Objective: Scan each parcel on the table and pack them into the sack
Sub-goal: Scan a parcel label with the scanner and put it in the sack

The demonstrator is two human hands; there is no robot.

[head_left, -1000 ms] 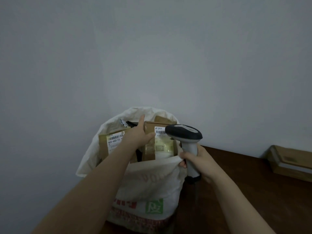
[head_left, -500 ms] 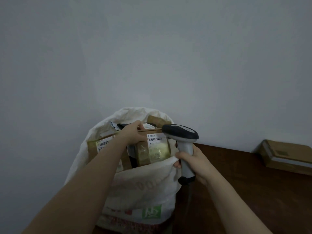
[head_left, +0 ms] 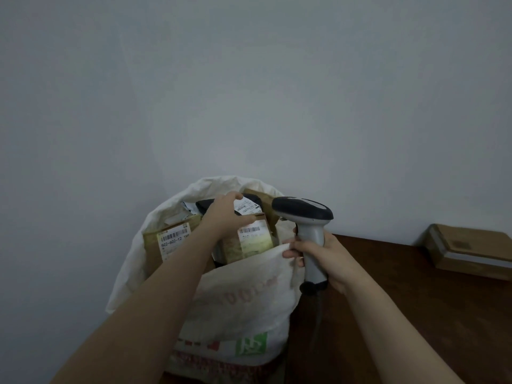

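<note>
While its fingers curl over the top edge of a brown parcel (head_left: pixel 250 239) standing in the sack (head_left: pixel 241 295), the left hand (head_left: pixel 223 216) also touches a black bagged parcel (head_left: pixel 203 205) just behind, at 12 o'clock. At 8 o'clock from it, a labelled parcel (head_left: pixel 171 241) leans inside the sack. At 3 o'clock, the right hand (head_left: pixel 321 256) grips the scanner (head_left: pixel 303 210) by its handle, its fingertips pinching the sack's rim. Farther out at 3 o'clock, a flat parcel (head_left: pixel 471 249) lies on the table (head_left: pixel 401 300), well apart.
</note>
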